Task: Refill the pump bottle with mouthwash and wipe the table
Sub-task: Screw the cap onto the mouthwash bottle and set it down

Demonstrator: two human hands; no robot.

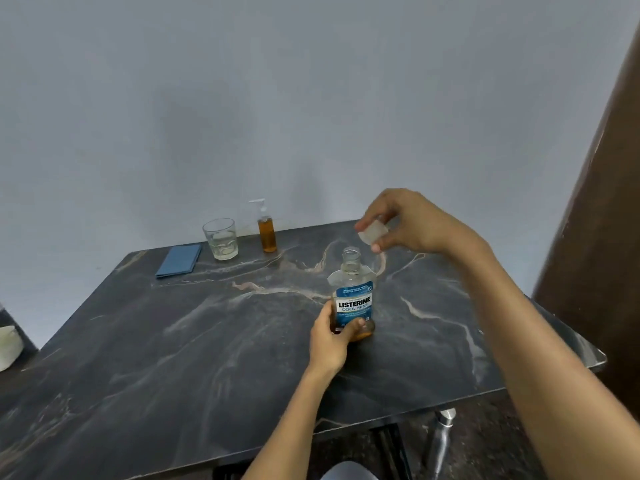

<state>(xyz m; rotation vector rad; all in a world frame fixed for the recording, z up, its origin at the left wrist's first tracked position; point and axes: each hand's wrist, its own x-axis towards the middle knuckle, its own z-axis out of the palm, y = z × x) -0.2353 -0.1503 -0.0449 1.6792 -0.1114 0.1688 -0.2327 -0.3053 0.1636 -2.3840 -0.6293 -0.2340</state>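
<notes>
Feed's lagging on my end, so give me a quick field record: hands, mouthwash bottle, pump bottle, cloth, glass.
left hand: grips base of mouthwash bottle, upright on table
right hand: pinches clear cap above the bottle's neck
mouthwash bottle: open, little amber liquid at bottom
pump bottle: at back by wall, pump on, amber liquid inside
cloth: blue, folded, back left
glass: between cloth and pump bottle

This looks like a plain room in a home. A dark desk [173, 341] with pale marble lines stands in a corner against a bare grey wall [242, 98]. On it are home things: a drinking glass [220, 239], a pump bottle [266, 230], a mouthwash bottle [353, 292] and a folded blue cloth [179, 260].
</notes>
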